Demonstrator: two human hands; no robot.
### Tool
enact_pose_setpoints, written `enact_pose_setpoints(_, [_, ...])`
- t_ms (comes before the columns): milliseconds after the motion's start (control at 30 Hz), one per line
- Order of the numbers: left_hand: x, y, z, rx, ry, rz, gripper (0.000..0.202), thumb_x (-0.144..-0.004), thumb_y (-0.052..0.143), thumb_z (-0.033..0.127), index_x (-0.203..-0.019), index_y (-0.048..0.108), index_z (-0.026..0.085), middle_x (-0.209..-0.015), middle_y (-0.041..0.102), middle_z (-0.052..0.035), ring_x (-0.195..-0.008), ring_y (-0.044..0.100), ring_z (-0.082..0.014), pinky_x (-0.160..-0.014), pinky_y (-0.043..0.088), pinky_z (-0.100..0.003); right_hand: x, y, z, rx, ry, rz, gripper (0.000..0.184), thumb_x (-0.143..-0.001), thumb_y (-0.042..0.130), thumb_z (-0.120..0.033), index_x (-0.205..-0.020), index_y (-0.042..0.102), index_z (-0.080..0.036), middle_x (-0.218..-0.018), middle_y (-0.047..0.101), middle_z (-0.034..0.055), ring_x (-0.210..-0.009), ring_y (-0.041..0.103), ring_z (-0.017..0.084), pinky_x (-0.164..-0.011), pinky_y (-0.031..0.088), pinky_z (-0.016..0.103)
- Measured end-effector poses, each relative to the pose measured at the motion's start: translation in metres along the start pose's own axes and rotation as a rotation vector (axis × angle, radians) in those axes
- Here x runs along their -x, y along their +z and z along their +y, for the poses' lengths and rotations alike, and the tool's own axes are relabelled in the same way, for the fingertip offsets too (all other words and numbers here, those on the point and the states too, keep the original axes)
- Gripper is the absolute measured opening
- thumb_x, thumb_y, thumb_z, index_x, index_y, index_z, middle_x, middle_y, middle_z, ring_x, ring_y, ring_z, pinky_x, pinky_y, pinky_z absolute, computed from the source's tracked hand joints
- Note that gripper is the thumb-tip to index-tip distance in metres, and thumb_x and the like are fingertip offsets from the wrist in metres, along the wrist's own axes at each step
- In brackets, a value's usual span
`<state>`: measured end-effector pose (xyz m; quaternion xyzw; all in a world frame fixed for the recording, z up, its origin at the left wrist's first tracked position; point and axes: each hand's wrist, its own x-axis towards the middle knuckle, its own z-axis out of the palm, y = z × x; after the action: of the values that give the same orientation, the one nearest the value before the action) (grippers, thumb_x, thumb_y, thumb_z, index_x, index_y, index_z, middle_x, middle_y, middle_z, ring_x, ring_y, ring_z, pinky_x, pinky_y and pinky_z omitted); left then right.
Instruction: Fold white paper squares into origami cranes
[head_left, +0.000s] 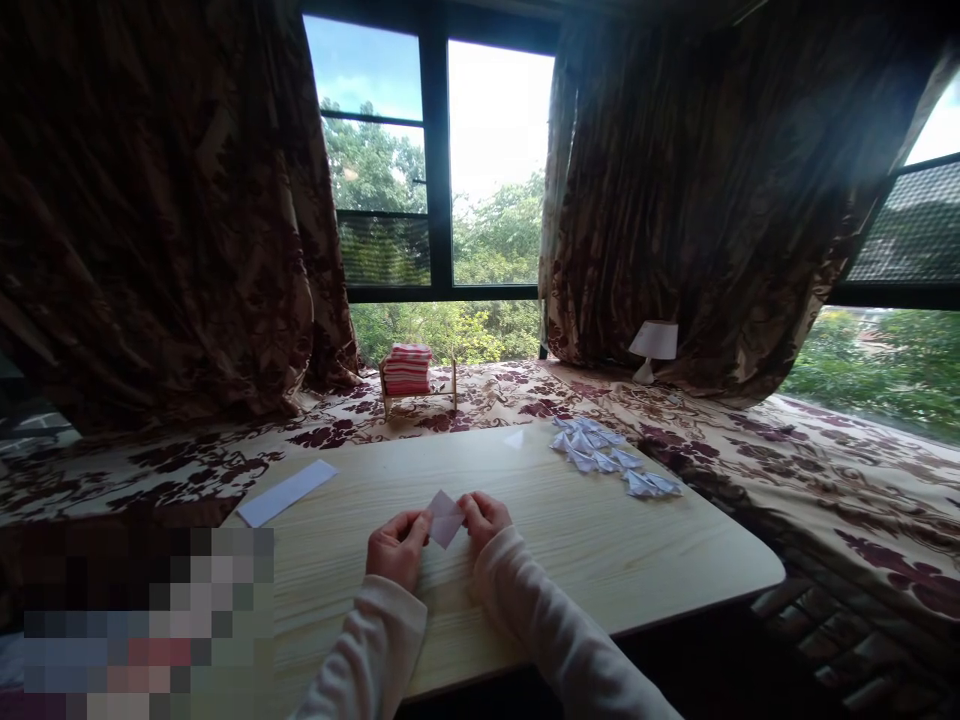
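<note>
A small square of white paper (445, 520) is held up between my two hands, turned so that one corner points down; a faint crease line runs across it. My left hand (396, 548) pinches its left corner between thumb and fingers. On the opposite corner, my right hand (484, 516) grips with closed fingers. Both hands are just above the wooden table (360, 610). Several folded white paper pieces (589, 445) with pointed shapes lie in a cluster at the table's far right.
A white paper strip or stack (289, 493) lies at the table's left edge. Behind the table, a small rack (420, 395) with folded red-and-white cloths (407, 370) and a white lamp (655, 345) stand on the flowered cover (495, 390). The lower left is pixelated.
</note>
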<state>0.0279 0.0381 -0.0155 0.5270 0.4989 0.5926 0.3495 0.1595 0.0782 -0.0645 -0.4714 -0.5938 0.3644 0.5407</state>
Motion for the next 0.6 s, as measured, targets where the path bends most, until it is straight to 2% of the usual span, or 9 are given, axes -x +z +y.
enact_pose_setpoints(133, [0.0, -0.001, 0.0, 0.003, 0.003, -0.057, 0.026, -0.062, 0.063, 0.038, -0.061, 0.066, 0.012, -0.047, 0.052, 0.0024, -0.048, 0.045, -0.0097, -0.047, 0.036, -0.021, 0.004, 0.002, -0.013, -0.021, -0.072, 0.005, 0.021, -0.084, 0.051, -0.032, -0.085, 0.058, -0.012, -0.078, 0.059, -0.0004, -0.066, 0.057, 0.012, -0.06, 0.048, 0.027])
enact_pose_setpoints(267, [-0.001, 0.0, -0.002, 0.002, 0.0, -0.097, 0.027, -0.061, 0.063, 0.039, -0.061, 0.066, 0.012, -0.046, 0.052, 0.0031, -0.047, 0.045, -0.01, -0.047, 0.035, -0.02, 0.011, 0.005, -0.026, -0.053, -0.12, 0.069, 0.019, -0.075, 0.057, -0.031, -0.064, 0.056, -0.014, -0.054, 0.052, -0.0034, -0.051, 0.047, 0.009, -0.049, 0.039, 0.021])
enact_pose_setpoints(400, [-0.003, -0.001, -0.005, -0.017, 0.009, -0.108, 0.026, -0.063, 0.064, 0.038, -0.06, 0.064, 0.013, -0.047, 0.051, 0.0038, -0.048, 0.045, -0.0096, -0.047, 0.035, -0.02, 0.012, 0.003, -0.03, -0.063, -0.132, 0.108, 0.021, -0.072, 0.051, -0.031, -0.062, 0.056, -0.014, -0.052, 0.05, -0.002, -0.051, 0.044, 0.01, -0.047, 0.036, 0.022])
enact_pose_setpoints(600, [-0.003, -0.003, -0.014, -0.079, 0.068, -0.173, 0.024, -0.075, 0.057, 0.035, -0.065, 0.059, 0.013, -0.052, 0.048, 0.0058, -0.05, 0.047, -0.0084, -0.05, 0.037, -0.022, 0.009, 0.0, -0.031, -0.066, -0.123, 0.087, 0.021, -0.072, 0.049, -0.031, -0.064, 0.058, -0.013, -0.053, 0.051, -0.0011, -0.05, 0.044, 0.01, -0.047, 0.034, 0.022])
